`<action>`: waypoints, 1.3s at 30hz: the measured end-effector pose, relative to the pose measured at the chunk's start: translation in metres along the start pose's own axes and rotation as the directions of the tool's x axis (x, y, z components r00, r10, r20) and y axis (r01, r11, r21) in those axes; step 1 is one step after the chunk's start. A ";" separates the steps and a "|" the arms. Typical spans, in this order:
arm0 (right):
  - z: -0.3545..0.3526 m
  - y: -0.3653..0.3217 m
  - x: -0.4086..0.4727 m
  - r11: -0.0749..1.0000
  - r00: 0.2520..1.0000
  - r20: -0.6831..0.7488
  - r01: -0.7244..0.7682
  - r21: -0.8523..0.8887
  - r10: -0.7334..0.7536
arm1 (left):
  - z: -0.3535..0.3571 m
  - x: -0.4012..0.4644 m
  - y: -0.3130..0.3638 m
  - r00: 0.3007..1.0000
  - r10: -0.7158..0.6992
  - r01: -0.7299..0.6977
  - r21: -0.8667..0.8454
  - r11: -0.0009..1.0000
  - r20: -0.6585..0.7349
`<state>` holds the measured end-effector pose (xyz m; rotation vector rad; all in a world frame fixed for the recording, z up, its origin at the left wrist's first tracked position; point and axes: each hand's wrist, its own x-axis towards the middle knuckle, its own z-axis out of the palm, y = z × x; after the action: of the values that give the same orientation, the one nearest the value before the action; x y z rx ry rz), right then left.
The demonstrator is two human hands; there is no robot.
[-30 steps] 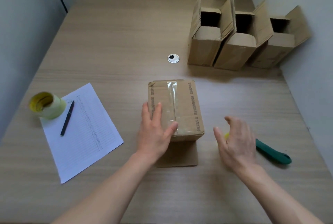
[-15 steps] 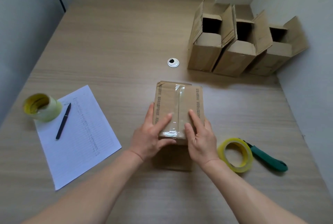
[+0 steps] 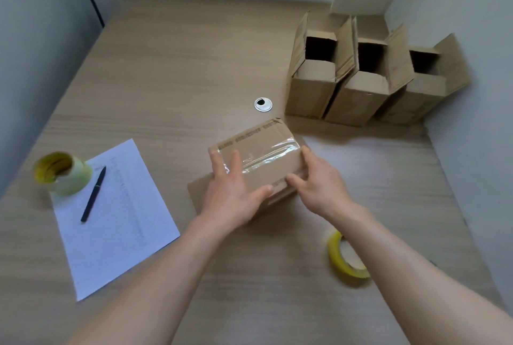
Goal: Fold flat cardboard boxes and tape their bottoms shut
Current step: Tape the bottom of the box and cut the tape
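Wooden desk [image 3: 166, 72] bears three open boxes [image 3: 313, 89], while left hand [image 3: 233, 191] and right hand [image 3: 319, 183] seemingly grip the taped box [image 3: 263, 155].

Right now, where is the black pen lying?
In the head view the black pen lies on the white sheet of paper at the table's left side, just right of the tape roll and left of the taped box.
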<state>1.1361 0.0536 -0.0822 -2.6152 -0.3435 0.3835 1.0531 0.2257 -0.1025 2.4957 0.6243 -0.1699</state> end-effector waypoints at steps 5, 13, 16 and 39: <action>0.007 0.015 -0.002 0.990 0.999 0.009 -0.043 0.132 0.042 | -0.028 0.053 -0.023 0.958 0.205 -0.205 -0.021 0.979 0.199; -0.024 0.019 0.043 0.984 0.982 0.080 0.175 -0.041 -0.171 | -0.005 0.033 0.018 0.992 -0.100 0.101 0.008 0.995 -0.077; -0.025 0.009 0.063 0.970 0.961 0.183 0.225 -0.090 -0.206 | 0.014 0.033 0.021 0.988 -0.098 0.093 -0.046 0.995 -0.117; 0.026 0.031 -0.003 0.955 0.963 0.073 0.246 0.163 -0.260 | 0.017 0.005 -0.009 0.928 0.361 -0.315 0.327 0.891 -0.093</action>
<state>1.1302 0.0368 -0.1186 -2.3713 -0.6482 0.4261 1.0534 0.2251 -0.1223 2.8944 0.2182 0.0624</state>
